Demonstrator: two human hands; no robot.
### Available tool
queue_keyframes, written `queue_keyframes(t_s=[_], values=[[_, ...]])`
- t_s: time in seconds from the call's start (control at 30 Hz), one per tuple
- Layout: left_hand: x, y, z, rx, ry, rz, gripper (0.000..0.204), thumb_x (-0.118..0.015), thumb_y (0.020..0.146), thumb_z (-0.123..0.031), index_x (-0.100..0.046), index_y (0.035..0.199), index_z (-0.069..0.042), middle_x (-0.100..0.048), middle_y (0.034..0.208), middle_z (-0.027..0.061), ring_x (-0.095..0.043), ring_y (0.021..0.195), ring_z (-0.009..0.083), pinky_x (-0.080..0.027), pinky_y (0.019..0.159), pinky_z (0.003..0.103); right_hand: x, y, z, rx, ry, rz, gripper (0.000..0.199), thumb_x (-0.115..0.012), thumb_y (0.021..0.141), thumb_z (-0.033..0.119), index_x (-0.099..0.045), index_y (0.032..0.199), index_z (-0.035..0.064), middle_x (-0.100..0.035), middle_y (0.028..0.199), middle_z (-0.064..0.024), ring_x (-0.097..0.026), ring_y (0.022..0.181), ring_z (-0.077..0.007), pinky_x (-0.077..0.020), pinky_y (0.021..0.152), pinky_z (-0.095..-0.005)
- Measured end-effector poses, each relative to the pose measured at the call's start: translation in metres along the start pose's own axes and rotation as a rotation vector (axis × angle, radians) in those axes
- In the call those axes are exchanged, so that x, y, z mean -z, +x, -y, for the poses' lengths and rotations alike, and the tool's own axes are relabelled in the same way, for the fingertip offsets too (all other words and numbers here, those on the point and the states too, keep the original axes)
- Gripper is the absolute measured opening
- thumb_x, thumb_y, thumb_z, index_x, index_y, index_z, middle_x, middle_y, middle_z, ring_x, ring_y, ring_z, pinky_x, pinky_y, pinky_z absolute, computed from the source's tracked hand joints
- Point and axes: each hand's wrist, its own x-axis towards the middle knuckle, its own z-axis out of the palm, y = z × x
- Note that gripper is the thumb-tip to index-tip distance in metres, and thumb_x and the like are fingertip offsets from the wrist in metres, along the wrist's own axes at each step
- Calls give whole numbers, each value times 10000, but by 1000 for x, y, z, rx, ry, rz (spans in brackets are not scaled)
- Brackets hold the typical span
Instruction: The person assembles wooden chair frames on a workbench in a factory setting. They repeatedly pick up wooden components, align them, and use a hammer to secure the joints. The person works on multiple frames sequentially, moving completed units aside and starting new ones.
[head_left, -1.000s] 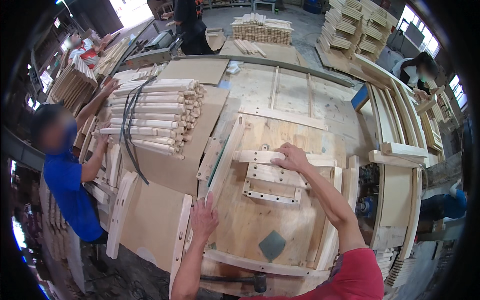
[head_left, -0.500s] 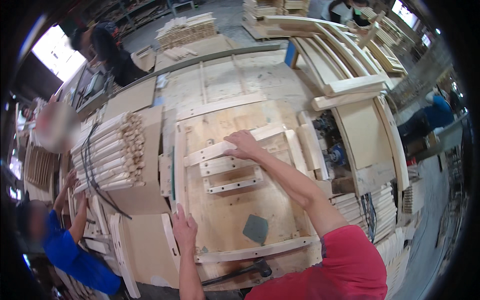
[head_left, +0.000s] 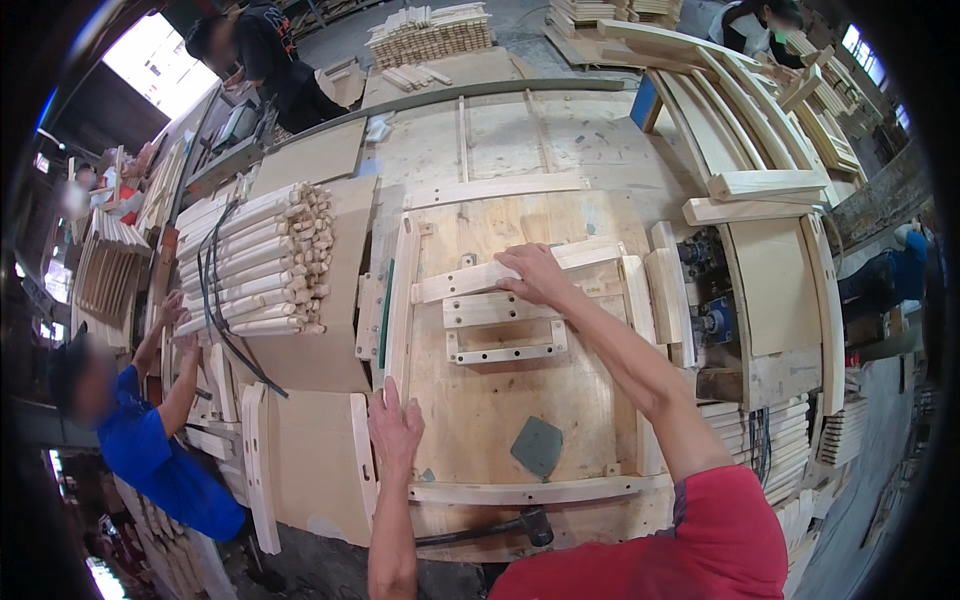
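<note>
A pale wooden frame lies on the plywood worktop (head_left: pixel 480 420) before me. My right hand (head_left: pixel 533 273) is closed over a slanting wooden crossbar (head_left: pixel 455 284) with holes in it, its fingers curled across the upper edge. Just below that bar sit a shorter drilled slat (head_left: pixel 495 309) and a small bracket-like wooden piece (head_left: pixel 505 354). My left hand (head_left: pixel 395 425) is at the near end of the left side rail (head_left: pixel 402 300), fingers on it; the palm side is hidden. Nearest me runs the curved bottom rail (head_left: pixel 540 491). A black-headed mallet (head_left: pixel 536 525) lies below it.
A stack of turned wooden sticks (head_left: pixel 260 265) with a black strap stands on the left. Beside it a co-worker in a blue shirt (head_left: pixel 170 450) handles wood. A dark green patch (head_left: pixel 538 447) is on the worktop. An assembled wooden frame (head_left: pixel 765 185) rises at the right.
The whole view has swung, so the scene sits farther right in the picture. Both my hands stay at the same wooden pieces.
</note>
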Motion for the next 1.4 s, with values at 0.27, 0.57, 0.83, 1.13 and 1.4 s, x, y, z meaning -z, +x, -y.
queue_keyframes(t_s=[0.27, 0.57, 0.83, 1.13, 1.4], values=[[-18, 83, -76, -295, -139, -209, 552, -694, 904, -161, -539, 1405, 10, -554, 1375, 243, -511, 1288, 414, -384, 1089, 521, 28, -229, 50, -695, -434, -354, 741, -738, 847, 219, -425, 1472, -28, -553, 1338, -256, -508, 1246, -453, -409, 1046, -539], [-94, 219, -209, -331, -148, 298, 454, -537, 985, -399, -658, 1262, -62, -634, 1274, 191, -571, 1207, 358, -399, 1032, 557, 38, -271, 35, -1012, -250, -199, 726, -641, 896, 169, -323, 1520, -20, -580, 1220, -269, -582, 1054, -470, -487, 836, -611], [-111, 192, -222, -324, -121, 336, 489, -480, 1004, -501, -720, 1114, -89, -680, 1123, 184, -599, 1128, 346, -368, 1007, 530, 40, -294, 26, -897, -175, -254, 771, -674, 869, 184, -330, 1518, -49, -599, 1169, -287, -591, 1060, -467, -486, 904, -558], [-103, 184, -182, -457, -385, -81, 438, -634, 951, -388, -671, 1238, -58, -617, 1263, 195, -540, 1228, 362, -318, 1106, 540, 25, -292, 16, -636, -247, -375, 773, -683, 846, 185, -362, 1497, -80, -575, 1226, -311, -566, 1101, -455, -443, 979, -546], [-14, 43, -66, 353, 6, -127, 711, -733, 869, -283, -446, 1426, 53, -476, 1436, 295, -404, 1378, 458, -320, 1146, 553, 30, -304, 23, -786, -170, -326, 753, -656, 857, 166, -355, 1501, -83, -572, 1234, -300, -558, 1098, -463, -453, 967, -526]])
